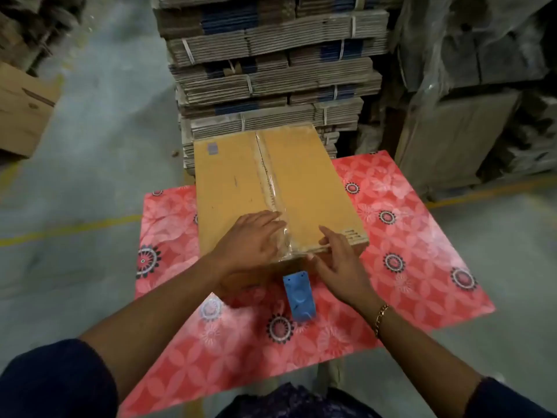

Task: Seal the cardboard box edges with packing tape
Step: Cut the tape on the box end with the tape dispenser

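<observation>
A brown cardboard box [304, 179] lies on a table with a red flowered cover [407, 236]. A strip of clear packing tape [272, 188] runs along the box's centre seam to its near edge. My left hand [250, 239] lies flat on the box top, fingers spread, fingertips on the tape near the front. My right hand [340, 263] rests open against the box's near right corner and front edge, holding nothing. A blue tape dispenser [298, 297] lies on the table just in front of the box, between my two hands.
A tall stack of strapped flat cardboard sheets [271, 70] rises right behind the table. Plastic-wrapped pallets [482, 70] stand at the right. An open carton [21, 110] sits on the concrete floor at the left, with yellow floor lines nearby.
</observation>
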The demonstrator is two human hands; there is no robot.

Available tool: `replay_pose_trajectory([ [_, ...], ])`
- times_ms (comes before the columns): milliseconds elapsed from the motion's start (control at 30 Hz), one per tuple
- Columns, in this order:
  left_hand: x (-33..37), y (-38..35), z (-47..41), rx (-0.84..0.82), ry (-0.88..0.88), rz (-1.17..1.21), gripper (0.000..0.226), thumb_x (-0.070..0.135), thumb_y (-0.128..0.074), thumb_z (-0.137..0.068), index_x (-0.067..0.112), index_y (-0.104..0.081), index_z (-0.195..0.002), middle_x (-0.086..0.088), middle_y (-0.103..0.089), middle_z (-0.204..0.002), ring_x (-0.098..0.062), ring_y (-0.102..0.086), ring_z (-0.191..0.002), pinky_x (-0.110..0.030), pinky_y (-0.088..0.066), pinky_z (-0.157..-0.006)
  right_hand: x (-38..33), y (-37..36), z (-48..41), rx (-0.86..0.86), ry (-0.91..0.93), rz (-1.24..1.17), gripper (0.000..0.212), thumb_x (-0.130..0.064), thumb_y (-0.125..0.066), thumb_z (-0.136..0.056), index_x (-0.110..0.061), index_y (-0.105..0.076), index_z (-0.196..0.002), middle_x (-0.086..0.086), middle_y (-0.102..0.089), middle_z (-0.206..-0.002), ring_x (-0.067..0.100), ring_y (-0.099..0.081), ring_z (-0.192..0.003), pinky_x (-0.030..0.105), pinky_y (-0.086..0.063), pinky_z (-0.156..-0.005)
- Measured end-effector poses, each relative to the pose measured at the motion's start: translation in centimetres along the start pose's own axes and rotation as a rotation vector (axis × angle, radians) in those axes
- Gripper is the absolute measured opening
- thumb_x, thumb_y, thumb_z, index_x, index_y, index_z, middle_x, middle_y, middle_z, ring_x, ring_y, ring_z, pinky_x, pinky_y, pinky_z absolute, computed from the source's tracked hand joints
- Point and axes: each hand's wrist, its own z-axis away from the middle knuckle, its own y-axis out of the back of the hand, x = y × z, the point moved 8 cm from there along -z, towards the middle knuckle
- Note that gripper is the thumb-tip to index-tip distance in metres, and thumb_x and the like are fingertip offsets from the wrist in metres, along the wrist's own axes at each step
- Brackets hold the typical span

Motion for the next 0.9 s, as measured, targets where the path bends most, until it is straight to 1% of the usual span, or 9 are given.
replay_pose_trajectory([
  [67, 0.9, -0.8, 0.6, -0.017, -0.118, -0.084, 0.08, 0.054, -0.034, -0.082, 0.026, -0.035, -0.157, -0.001, -0.025, -0.169, -0.021, -0.023, -0.156, -0.044, -0.018, -0.123, 1.6, -1.5, 1.8, 0.005, -0.105, -0.049, 0.07, -0.054, -0.053, -0.092, -0.024, -0.036, -0.152, 0.001, -0.051, -0.134, 0.016, -0.051, -0.122, 0.042, -0.047, -0.102],
  [133, 1.8, -2.5, 1.4, -0.011, -0.223, -0.198, 0.086, 0.054, -0.042, -0.081, 0.026, -0.024, -0.161, -0.003, -0.015, -0.172, -0.021, -0.015, -0.158, -0.046, -0.012, -0.125, 2.7, -3.5, 4.4, -0.024, -0.191, -0.075, 0.076, -0.059, -0.053, -0.09, -0.024, -0.032, -0.154, 0.005, -0.046, -0.148, 0.02, -0.044, -0.136, 0.041, -0.041, -0.11],
  [267, 2.7, -5.0, 1.4, 0.025, -0.354, -0.34, 0.096, 0.052, -0.051, -0.081, 0.022, -0.012, -0.163, -0.007, -0.01, -0.172, -0.023, -0.01, -0.158, -0.049, -0.012, -0.126, 4.2, -6.6, 6.5, -0.098, -0.284, -0.112, 0.094, -0.06, -0.066, -0.086, -0.023, -0.019, -0.159, 0.002, -0.035, -0.158, 0.013, -0.039, -0.137, 0.03, -0.035, -0.107],
  [367, 2.4, -6.7, 1.0, -0.003, -0.347, -0.394, 0.096, 0.04, -0.054, -0.082, 0.021, -0.008, -0.163, -0.006, -0.009, -0.172, -0.023, -0.01, -0.159, -0.051, -0.017, -0.126, 5.2, -8.7, 7.3, -0.153, -0.346, -0.158, 0.113, -0.067, -0.073, -0.075, -0.027, -0.01, -0.16, -0.001, -0.042, -0.157, 0.021, -0.05, -0.135, 0.043, -0.05, -0.102],
  [467, 2.1, -7.1, 0.8, 0.008, -0.341, -0.404, 0.091, 0.029, -0.052, -0.086, 0.022, -0.006, -0.163, -0.003, -0.008, -0.173, -0.021, -0.009, -0.159, -0.05, -0.017, -0.127, 6.3, -10.1, 7.6, -0.165, -0.408, -0.24, 0.123, -0.068, -0.078, -0.066, -0.034, -0.005, -0.159, -0.005, -0.055, -0.146, 0.02, -0.062, -0.123, 0.045, -0.056, -0.093],
  [567, 2.0, -7.1, 0.8, 0.043, -0.333, -0.38, 0.082, 0.026, -0.047, -0.092, 0.02, -0.006, -0.163, -0.002, -0.008, -0.173, -0.019, -0.007, -0.159, -0.047, -0.014, -0.128, 6.2, -10.7, 7.7, -0.175, -0.411, -0.301, 0.115, -0.058, -0.077, -0.07, -0.045, -0.002, -0.155, -0.002, -0.057, -0.146, 0.021, -0.064, -0.121, 0.045, -0.056, -0.094],
  [633, 1.9, -7.0, 0.8, 0.057, -0.312, -0.364, 0.079, 0.027, -0.045, -0.095, 0.019, -0.007, -0.163, -0.003, -0.008, -0.173, -0.019, -0.007, -0.159, -0.044, -0.013, -0.128, 5.6, -10.5, 8.0, -0.187, -0.394, -0.31, 0.105, -0.05, -0.072, -0.076, -0.041, -0.005, -0.157, 0.001, -0.057, -0.147, 0.019, -0.064, -0.121, 0.041, -0.056, -0.095],
  [800, 1.8, -7.1, 0.6, 0.066, -0.302, -0.35, 0.077, 0.029, -0.044, -0.095, 0.016, -0.011, -0.163, -0.005, -0.01, -0.172, -0.02, -0.01, -0.159, -0.043, -0.014, -0.129, 3.7, -9.5, 9.7, -0.144, -0.362, -0.327, 0.084, -0.044, -0.066, -0.089, -0.039, -0.015, -0.156, -0.002, -0.056, -0.146, 0.013, -0.062, -0.122, 0.034, -0.055, -0.093],
  [900, 1.6, -7.1, 0.4, 0.075, -0.298, -0.343, 0.075, 0.03, -0.046, -0.097, 0.018, -0.013, -0.163, -0.003, -0.013, -0.172, -0.018, -0.014, -0.158, -0.042, -0.017, -0.128, 2.9, -8.7, 10.3, -0.067, -0.363, -0.313, 0.085, -0.047, -0.067, -0.086, -0.046, -0.016, -0.153, -0.004, -0.051, -0.15, 0.017, -0.058, -0.127, 0.037, -0.054, -0.095],
])
